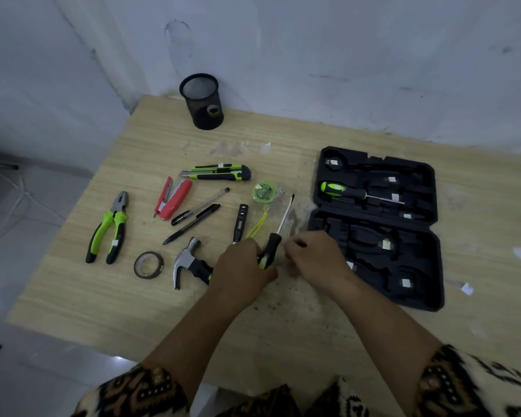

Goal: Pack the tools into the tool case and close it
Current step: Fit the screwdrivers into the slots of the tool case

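**Inspector:** Report surfaces and shapes.

**Operator:** I see a pale wood-grain table (103, 296), scuffed and flecked with white residue. At 3 o'clock lies the tool case (427, 236), moulded black plastic, opened flat in two halves with shaped recesses. One screwdriver with a green and black handle (334, 189) sits in the far half. At 12 o'clock stands a black wire-mesh cup (202, 100), cylindrical.

**Inspector:** Count the loose items.

**Operator:** One pair of pliers (112, 227) with green and black grips at 9 o'clock. One red stapler (173, 198). One green and black utility knife (220, 172). Two pens (193, 216). One round green tape measure (263, 191) with a yellow loop. One slim black tester (240, 221). One roll of tape (149, 264). One claw hammer (187, 260), steel head.

**Inspector:** Hands?

**Operator:** My left hand (241, 272) is curled on the black handle of a second screwdriver (272, 245), shaft pointing towards 12 o'clock. My right hand (316, 257) is just beside it, fingers bent inward; I cannot tell whether they touch the handle.

**Inspector:** Obstructions?

**Operator:** The hammer's grip is hidden under the left hand. The white labels in the case are too small to read. Patterned sleeves (139, 392) are cut off at the bottom edge.
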